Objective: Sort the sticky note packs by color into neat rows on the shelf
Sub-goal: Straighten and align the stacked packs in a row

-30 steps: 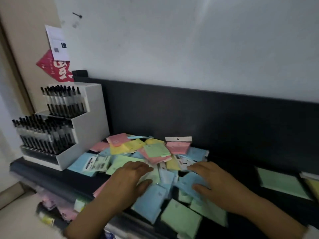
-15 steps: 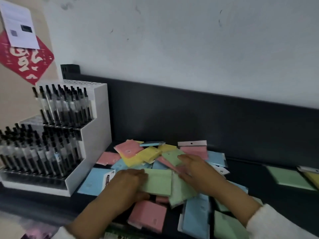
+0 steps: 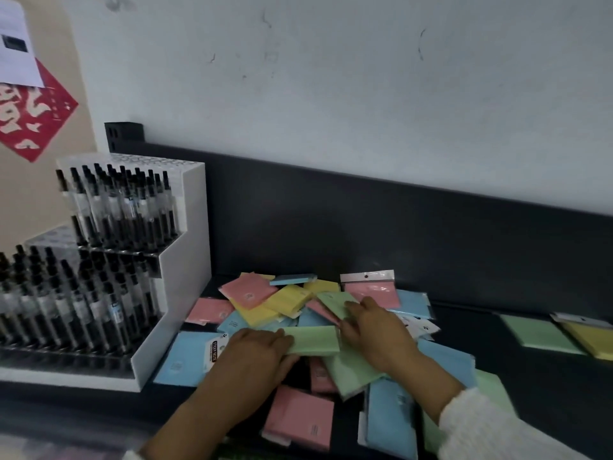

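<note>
Packs of sticky notes lie in a jumbled pile (image 3: 288, 302) in the middle of the shelf (image 3: 537, 396), with pink, yellow, blue and green all mixed together. On the near side of the heap is the left hand (image 3: 252, 356), fingers (image 3: 273, 338) curled over the left end of a green pack (image 3: 315, 340) and thumb tucked underneath, a firm grip. Just beside it the right hand (image 3: 376, 332) lies flat on the pile, fingers (image 3: 360, 305) straight and slightly spread. Their tips press a second green pack (image 3: 333, 302) further back, and the thumb sits right by the held pack's right end. Down at the near edge lie a pink pack (image 3: 300, 416) and a blue pack (image 3: 388, 423), with the white sleeve (image 3: 481, 426) crossing over more green. Well off to the right, apart from the heap, a lone green pack (image 3: 540, 333) lies flat, a yellow pack (image 3: 593, 340) touching its right side. Over on the left, just beside the pile, stands a white rack (image 3: 179, 293) packed with black pens (image 3: 109, 210). A dark back panel (image 3: 398, 227) runs behind it all.
</note>
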Demonstrator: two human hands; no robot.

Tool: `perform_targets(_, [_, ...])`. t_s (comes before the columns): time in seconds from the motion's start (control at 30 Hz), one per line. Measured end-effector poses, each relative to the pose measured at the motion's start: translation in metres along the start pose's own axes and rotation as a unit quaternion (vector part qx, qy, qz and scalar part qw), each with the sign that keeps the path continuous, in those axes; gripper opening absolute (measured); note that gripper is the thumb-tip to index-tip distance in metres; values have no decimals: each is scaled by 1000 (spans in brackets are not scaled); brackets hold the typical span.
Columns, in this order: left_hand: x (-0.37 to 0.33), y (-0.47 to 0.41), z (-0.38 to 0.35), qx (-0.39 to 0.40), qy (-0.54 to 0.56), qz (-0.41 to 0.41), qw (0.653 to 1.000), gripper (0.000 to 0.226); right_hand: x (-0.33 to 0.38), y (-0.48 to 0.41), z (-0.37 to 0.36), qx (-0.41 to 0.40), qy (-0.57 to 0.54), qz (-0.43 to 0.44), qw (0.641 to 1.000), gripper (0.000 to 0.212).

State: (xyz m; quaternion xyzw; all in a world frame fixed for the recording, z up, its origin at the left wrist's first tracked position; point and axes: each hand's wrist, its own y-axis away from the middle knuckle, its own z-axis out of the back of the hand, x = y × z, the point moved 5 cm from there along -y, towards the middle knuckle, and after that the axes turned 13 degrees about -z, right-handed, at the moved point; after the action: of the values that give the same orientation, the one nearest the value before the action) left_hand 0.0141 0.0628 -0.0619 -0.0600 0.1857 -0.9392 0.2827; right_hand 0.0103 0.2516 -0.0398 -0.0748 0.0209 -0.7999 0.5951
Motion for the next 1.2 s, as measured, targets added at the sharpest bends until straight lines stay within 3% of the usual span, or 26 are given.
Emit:
perform_targets(0.13, [-2, 2, 2, -10, 5, 12, 1000, 30, -24, 1, 15, -50, -193, -62, 978, 19])
perform_targets(0.23, [-4, 1, 9, -60, 5, 22, 998, 30, -48, 7, 29, -104, -293, -113, 944, 23])
perform_targets(0.53, [-32, -30, 47, -161, 55, 36, 985, 44, -90, 35, 60, -151, -351, -101, 919, 9])
perform_targets(0.73, [-66, -64, 56, -224, 57, 40, 972, 27, -142, 53, 67, -187, -338, -91, 918, 7])
perform_targets(1.0, [-145, -133, 23, -183, 75, -11, 980, 27, -264, 69, 79, -219, -327, -87, 915, 5])
perform_targets(1.1, [-186, -173, 7, -165, 82, -20, 983, 34, -323, 74, 85, -221, -336, -94, 911, 26])
perform_targets(1.2, [-234, -218, -10, -157, 57, -58, 984, 38, -384, 77, 92, -232, -333, -100, 908, 21])
